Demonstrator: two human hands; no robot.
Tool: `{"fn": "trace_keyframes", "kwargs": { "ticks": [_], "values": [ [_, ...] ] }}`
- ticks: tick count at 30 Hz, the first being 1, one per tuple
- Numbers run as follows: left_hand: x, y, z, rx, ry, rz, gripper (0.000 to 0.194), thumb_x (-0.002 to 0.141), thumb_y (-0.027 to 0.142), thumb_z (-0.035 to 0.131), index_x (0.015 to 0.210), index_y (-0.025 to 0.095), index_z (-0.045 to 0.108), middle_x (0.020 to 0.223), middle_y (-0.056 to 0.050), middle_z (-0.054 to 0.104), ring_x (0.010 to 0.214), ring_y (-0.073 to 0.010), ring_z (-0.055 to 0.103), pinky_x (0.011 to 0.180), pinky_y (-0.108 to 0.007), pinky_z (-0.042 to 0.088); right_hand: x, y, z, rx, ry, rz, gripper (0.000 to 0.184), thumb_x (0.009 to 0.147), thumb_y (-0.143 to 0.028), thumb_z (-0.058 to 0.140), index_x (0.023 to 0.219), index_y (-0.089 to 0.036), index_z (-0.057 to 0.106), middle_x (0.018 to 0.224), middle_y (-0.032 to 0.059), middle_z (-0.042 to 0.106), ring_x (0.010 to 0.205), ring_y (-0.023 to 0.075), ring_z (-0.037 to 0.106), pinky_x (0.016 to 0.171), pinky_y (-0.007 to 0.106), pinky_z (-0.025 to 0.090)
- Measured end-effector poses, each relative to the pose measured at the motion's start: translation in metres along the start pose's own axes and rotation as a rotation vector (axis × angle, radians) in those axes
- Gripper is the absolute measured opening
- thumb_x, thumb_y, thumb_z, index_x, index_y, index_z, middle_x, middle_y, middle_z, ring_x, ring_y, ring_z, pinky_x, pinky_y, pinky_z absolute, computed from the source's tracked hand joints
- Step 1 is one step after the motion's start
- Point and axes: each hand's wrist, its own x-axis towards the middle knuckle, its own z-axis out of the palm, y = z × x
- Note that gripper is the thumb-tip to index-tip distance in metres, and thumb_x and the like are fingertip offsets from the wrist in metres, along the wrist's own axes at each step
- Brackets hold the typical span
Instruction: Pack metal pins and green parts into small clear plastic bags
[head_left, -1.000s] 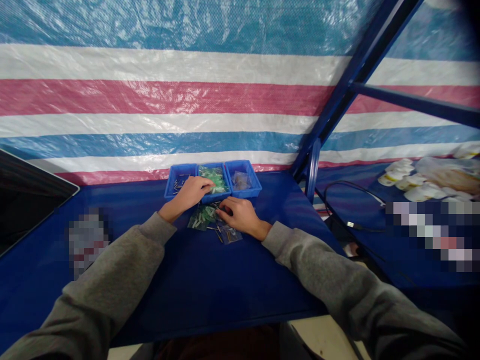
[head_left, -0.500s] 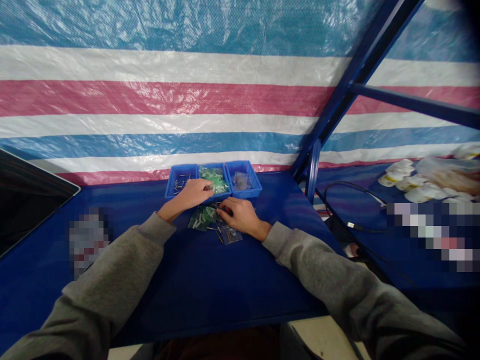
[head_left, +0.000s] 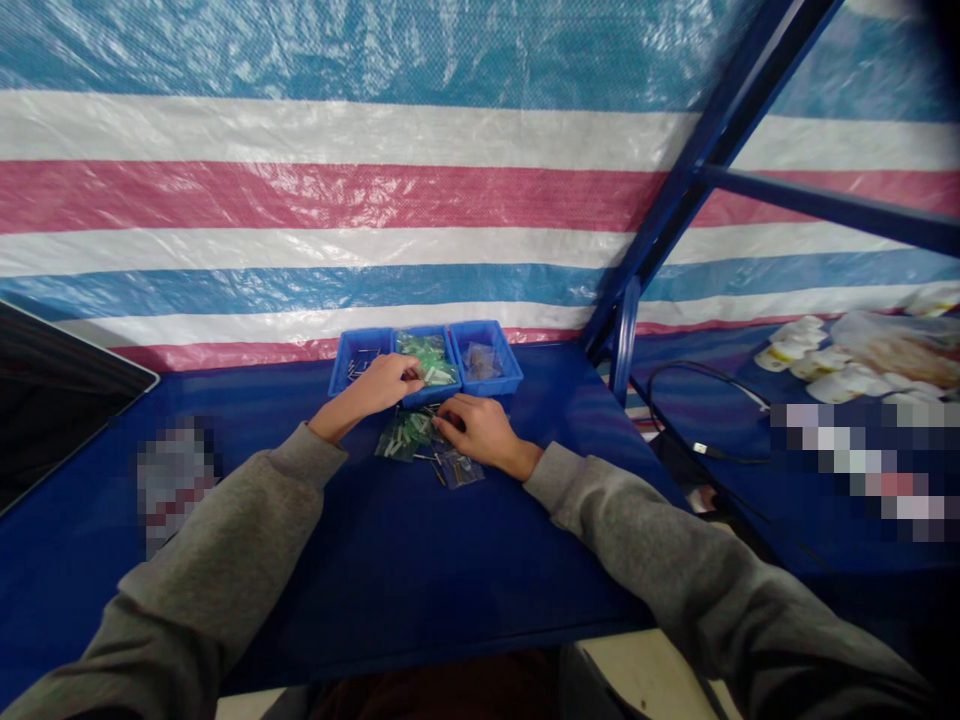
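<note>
My left hand (head_left: 384,382) is over the front left edge of the middle blue bin (head_left: 429,398), its fingers curled together; what they hold, if anything, is hidden. That bin carries small clear bags with green contents (head_left: 424,350). My right hand (head_left: 480,428) rests low over the pile on the table, thumb and fingers drawn together, and I cannot make out anything between them. Beside its fingertips lie green-and-white packets (head_left: 405,436), a few thin metal pins (head_left: 437,470) and a clear bag with brass-coloured pieces (head_left: 461,469).
The left blue bin (head_left: 335,362) contains loose metal pins; the right blue bin (head_left: 510,375) has clear bags. A blurred item (head_left: 176,480) lies to the left. A blue metal frame (head_left: 626,330), a black cable (head_left: 731,457) and white-wrapped rolls (head_left: 814,360) are on the right.
My left hand has shifted slightly, dipping and then drawing back a little left from the middle bin. My right hand has barely moved.
</note>
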Motion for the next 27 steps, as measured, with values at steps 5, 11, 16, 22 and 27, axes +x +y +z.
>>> {"fn": "trace_keyframes", "kwargs": {
  "ticks": [5, 11, 16, 22, 27],
  "values": [
    [-0.002, 0.002, -0.001, -0.003, 0.013, 0.042, 0.011, 0.077, 0.021, 0.053, 0.076, 0.014, 0.061, 0.073, -0.004, 0.065, 0.068, -0.0151, 0.059, 0.062, -0.024, 0.039, 0.0, 0.0, -0.001, 0.0, -0.008, 0.004, 0.019, 0.086, -0.033, 0.049, 0.085, -0.018, 0.061, 0.073, 0.001, 0.058, 0.066, 0.0119, 0.051, 0.06, 0.023, 0.03],
    [-0.001, -0.003, 0.001, 0.024, 0.036, 0.058, 0.01, 0.076, 0.023, 0.056, 0.074, 0.015, 0.064, 0.071, -0.002, 0.065, 0.066, -0.0149, 0.059, 0.061, -0.024, 0.039, 0.0, 0.0, -0.001, -0.011, -0.006, -0.002, 0.019, 0.086, -0.032, 0.049, 0.085, -0.018, 0.061, 0.074, 0.001, 0.059, 0.067, 0.0121, 0.051, 0.06, 0.023, 0.03],
    [0.0, -0.004, 0.004, 0.009, 0.179, 0.038, 0.012, 0.074, 0.026, 0.06, 0.071, 0.016, 0.066, 0.07, -0.002, 0.066, 0.066, -0.0151, 0.059, 0.063, -0.024, 0.041, 0.0, 0.0, 0.0, -0.009, -0.006, -0.01, 0.018, 0.087, -0.031, 0.048, 0.085, -0.018, 0.06, 0.075, 0.0011, 0.059, 0.067, 0.0122, 0.052, 0.061, 0.023, 0.031],
    [0.0, -0.003, -0.005, -0.115, 0.487, -0.055, 0.02, 0.077, 0.032, 0.057, 0.08, 0.016, 0.068, 0.083, -0.004, 0.069, 0.075, -0.0165, 0.061, 0.071, -0.026, 0.045, 0.0, 0.0, -0.001, -0.014, -0.008, -0.006, 0.018, 0.087, -0.031, 0.047, 0.086, -0.019, 0.06, 0.075, 0.0009, 0.059, 0.068, 0.0123, 0.053, 0.061, 0.023, 0.031],
    [-0.005, -0.016, -0.031, -0.032, 0.503, -0.156, 0.02, 0.075, 0.033, 0.061, 0.085, 0.017, 0.068, 0.08, -0.004, 0.069, 0.073, -0.0174, 0.062, 0.071, -0.027, 0.046, 0.0, 0.001, -0.001, -0.013, -0.012, -0.005, 0.019, 0.087, -0.03, 0.047, 0.086, -0.018, 0.061, 0.078, 0.0015, 0.06, 0.07, 0.0122, 0.053, 0.062, 0.023, 0.032]
  ]
}}
